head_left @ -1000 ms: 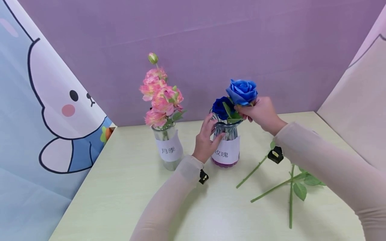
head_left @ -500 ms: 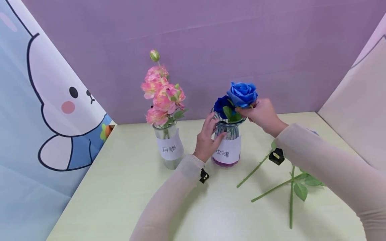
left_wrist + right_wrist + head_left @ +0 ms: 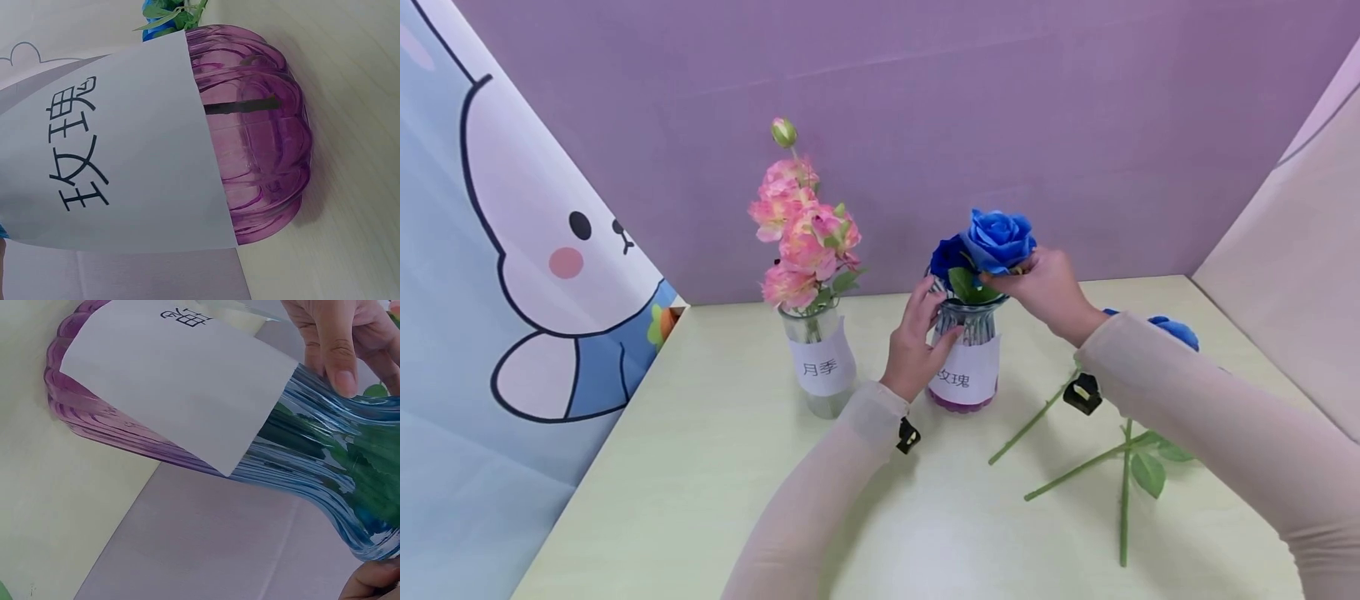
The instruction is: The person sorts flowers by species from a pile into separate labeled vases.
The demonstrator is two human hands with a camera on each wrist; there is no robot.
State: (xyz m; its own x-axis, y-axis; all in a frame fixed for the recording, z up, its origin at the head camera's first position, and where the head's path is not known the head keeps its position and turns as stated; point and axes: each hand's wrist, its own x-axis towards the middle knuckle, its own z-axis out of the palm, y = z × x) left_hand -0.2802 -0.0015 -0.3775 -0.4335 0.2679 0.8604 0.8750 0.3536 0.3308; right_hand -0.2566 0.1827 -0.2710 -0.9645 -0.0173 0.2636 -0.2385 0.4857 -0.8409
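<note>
My right hand (image 3: pixel 1051 292) pinches a light blue rose (image 3: pixel 998 240) just under its bloom, at the mouth of a glass vase (image 3: pixel 977 332). A darker blue rose (image 3: pixel 950 255) stands in that vase, with green leaves (image 3: pixel 966 285) at the rim. Curled about the vase's neck, my left hand (image 3: pixel 913 346) holds it from the left; its thumb lies on the glass in the right wrist view. The vase is blue above and purple below, with a white paper label (image 3: pixel 131 150). Through its purple base a dark stem end (image 3: pixel 250 105) shows.
Left of my left hand, pink flowers (image 3: pixel 805 242) stand in a clear labelled vase (image 3: pixel 822 406). Several green stems (image 3: pixel 1124 500) lie on the table (image 3: pixel 700 500) at right; blue blooms (image 3: pixel 1176 331) there are partly behind my right sleeve. A purple wall (image 3: pixel 880 125) rises behind.
My right hand has lowered the light blue rose slightly, closer to the darker rose. More blue blooms show past my right sleeve. My left hand keeps its place on the vase.
</note>
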